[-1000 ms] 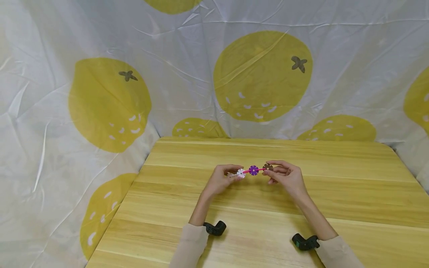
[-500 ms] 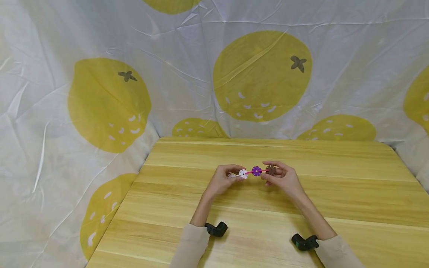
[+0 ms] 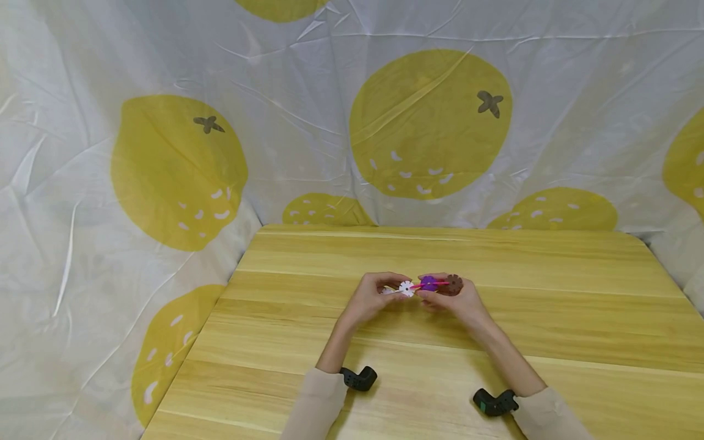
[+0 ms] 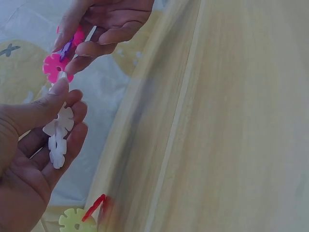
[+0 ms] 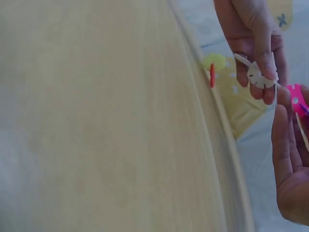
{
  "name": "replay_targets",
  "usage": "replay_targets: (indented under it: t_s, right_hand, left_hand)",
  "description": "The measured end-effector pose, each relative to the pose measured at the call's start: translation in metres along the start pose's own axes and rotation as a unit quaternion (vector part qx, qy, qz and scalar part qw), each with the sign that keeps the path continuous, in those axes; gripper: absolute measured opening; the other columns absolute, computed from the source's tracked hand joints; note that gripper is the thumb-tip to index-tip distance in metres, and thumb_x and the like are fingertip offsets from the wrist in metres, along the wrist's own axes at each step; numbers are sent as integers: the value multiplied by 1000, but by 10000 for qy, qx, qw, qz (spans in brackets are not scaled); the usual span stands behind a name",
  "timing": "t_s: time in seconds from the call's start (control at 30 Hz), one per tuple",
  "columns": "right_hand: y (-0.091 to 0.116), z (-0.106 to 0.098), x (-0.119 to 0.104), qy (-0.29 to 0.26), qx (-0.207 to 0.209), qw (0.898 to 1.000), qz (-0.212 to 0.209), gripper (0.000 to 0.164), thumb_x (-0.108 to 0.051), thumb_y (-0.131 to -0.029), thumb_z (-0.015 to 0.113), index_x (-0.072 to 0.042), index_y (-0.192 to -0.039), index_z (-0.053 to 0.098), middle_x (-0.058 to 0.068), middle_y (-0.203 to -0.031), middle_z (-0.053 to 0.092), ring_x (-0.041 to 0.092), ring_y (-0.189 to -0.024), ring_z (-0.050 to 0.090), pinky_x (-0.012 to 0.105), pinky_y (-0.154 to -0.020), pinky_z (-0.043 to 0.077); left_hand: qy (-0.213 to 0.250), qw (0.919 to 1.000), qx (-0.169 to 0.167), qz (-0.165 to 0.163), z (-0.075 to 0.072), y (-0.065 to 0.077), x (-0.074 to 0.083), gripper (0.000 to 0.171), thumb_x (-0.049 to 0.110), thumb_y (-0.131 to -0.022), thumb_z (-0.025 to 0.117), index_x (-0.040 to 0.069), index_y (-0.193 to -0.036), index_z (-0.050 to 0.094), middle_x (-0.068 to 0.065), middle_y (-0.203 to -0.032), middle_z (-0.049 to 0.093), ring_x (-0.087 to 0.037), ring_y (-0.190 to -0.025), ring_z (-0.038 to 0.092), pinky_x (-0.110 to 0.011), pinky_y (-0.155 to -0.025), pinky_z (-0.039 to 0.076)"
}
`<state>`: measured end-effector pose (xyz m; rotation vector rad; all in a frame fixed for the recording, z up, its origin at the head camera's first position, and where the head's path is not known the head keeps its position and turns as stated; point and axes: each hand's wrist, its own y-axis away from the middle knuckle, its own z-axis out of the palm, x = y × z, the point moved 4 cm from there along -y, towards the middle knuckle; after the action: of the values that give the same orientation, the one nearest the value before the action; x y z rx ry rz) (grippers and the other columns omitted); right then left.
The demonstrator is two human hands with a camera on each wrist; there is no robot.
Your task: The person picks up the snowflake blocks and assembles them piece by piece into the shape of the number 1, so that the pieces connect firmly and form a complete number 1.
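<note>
A chain of notched plastic snowflake discs spans my two hands above the table. Thumb and fingers of my left hand [image 3: 367, 299] pinch its white end, where a white disc [image 3: 406, 289] shows; a second white disc [image 4: 57, 151] lies against the fingers in the left wrist view. My right hand [image 3: 464, 302] holds the other end, its fingertips between the white disc and the purple disc [image 3: 429, 283]. A brown disc [image 3: 454, 283] sits near that palm, joined by a pink disc seen edge-on. Another pink disc [image 4: 57, 68] faces the left wrist camera, between the two hands.
A yellow disc [image 4: 73, 221] and a red disc [image 4: 93, 208] appear beyond my left hand in the wrist views, overlapping the table edge there. The wooden table [image 3: 385, 250] backs onto a lemon-print curtain [image 3: 308, 122]. Black cameras [image 3: 360, 379] sit on both wrists.
My right hand has slid left along the chain, toward the left hand; the brown disc now sits farther back in it. My left hand and the chain have shifted slightly right.
</note>
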<state>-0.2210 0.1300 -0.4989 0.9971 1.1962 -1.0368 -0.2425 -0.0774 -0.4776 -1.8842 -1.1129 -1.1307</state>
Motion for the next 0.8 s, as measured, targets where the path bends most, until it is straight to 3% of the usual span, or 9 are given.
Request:
replay_targets:
  t_s: [0.6, 0.8]
  right_hand:
    - [-1, 0, 4, 92, -23, 9999, -39, 52, -15, -94, 77, 9, -137, 58, -4, -100, 79, 24, -82, 79, 38, -79, 64]
    - [1, -4, -2, 542, 287, 9972, -433, 51, -18, -91, 82, 0, -135, 66, -7, -109, 77, 20, -91, 78, 34, -80, 63]
  left_hand:
    - [122, 9999, 91, -38, -1, 2, 0, 27, 12, -90, 81, 10, -116, 79, -9, -112, 79, -12, -98, 67, -22, -78, 52]
    - [67, 9998, 145, -94, -4, 1, 0, 27, 11, -90, 80, 10, -117, 79, -8, -112, 78, -11, -98, 66, -22, -80, 53]
